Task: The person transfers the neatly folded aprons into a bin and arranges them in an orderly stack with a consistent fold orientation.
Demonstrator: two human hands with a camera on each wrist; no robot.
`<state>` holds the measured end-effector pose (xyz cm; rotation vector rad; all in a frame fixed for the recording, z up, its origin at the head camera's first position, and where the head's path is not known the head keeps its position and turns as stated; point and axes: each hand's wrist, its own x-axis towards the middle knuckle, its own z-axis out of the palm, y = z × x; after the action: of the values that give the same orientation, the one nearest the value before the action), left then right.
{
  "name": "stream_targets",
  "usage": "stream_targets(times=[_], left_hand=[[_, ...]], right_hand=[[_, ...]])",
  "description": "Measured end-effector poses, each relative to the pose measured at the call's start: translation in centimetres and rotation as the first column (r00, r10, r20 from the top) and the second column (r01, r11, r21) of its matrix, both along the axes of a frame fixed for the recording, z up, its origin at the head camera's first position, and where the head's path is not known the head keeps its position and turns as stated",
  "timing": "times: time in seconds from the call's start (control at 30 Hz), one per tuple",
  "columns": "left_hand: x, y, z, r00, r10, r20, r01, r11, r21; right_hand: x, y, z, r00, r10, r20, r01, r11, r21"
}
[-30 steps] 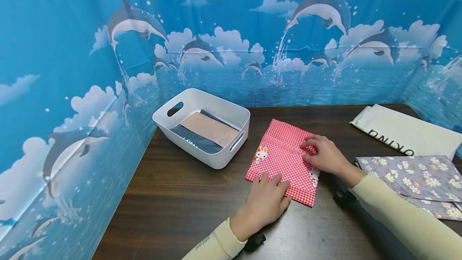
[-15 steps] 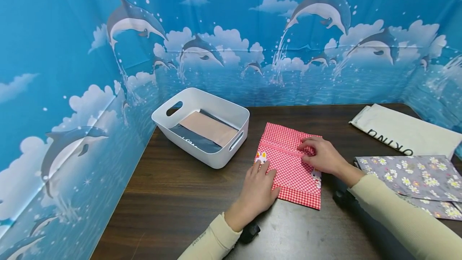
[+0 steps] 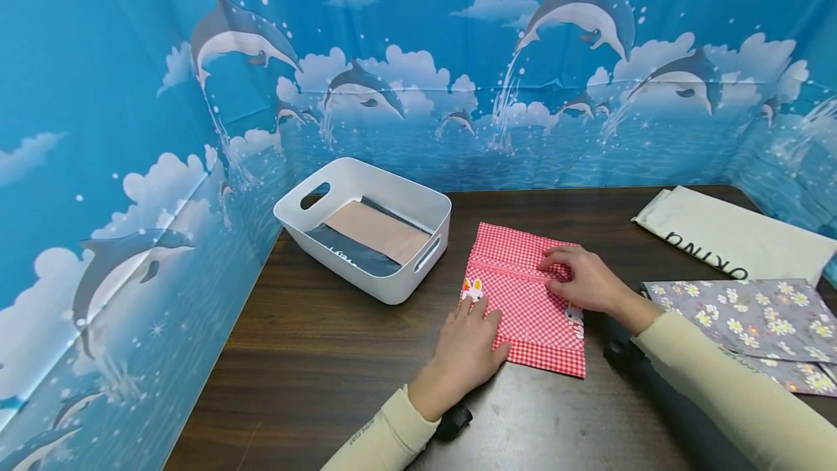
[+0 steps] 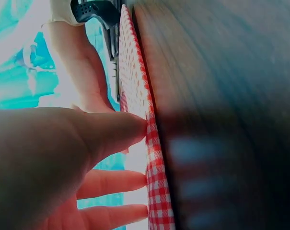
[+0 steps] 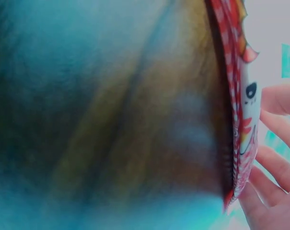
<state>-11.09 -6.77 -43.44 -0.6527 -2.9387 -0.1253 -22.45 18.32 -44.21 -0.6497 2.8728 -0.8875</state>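
Fabric (image 3: 523,315) — red-checked — lies beneath left hand (image 3: 463,353); right hand (image 3: 586,282) too.

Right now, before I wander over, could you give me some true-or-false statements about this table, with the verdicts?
1. The left hand and right hand touch the red cloth. True.
2. A tan sheet lies in the bin. True.
3. The floral cloth is in the bin. False: the floral cloth lies on the table.
4. The white cloth is unmarked. False: the white cloth bears dark lettering.
5. The red cloth shows rabbits. True.
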Motion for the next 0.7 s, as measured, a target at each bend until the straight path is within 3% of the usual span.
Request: stream_targets(times=[0.33,0.53,0.7], left_hand=[[0.7,0.6,0.2,0.992,-0.033,-0.118,0.033,0.999,-0.007],[-0.2,0.3,0.3,0.996,0.076,-0.051,-0.070,0.990,0.121],[-1.1,-0.3,0.3,0.985,0.158,0.064,-0.167,0.973,0.162]], right_hand=[[0.3,0.1,-0.1,1.000,-0.007,0.004,0.007,1.000,-0.005],[0.6,0.1,-0.1,0.998,-0.062,0.007,0.062,0.998,0.007],[1.3,-0.3,0.1,0.981,-0.195,-0.020,0.196,0.977,0.088]])
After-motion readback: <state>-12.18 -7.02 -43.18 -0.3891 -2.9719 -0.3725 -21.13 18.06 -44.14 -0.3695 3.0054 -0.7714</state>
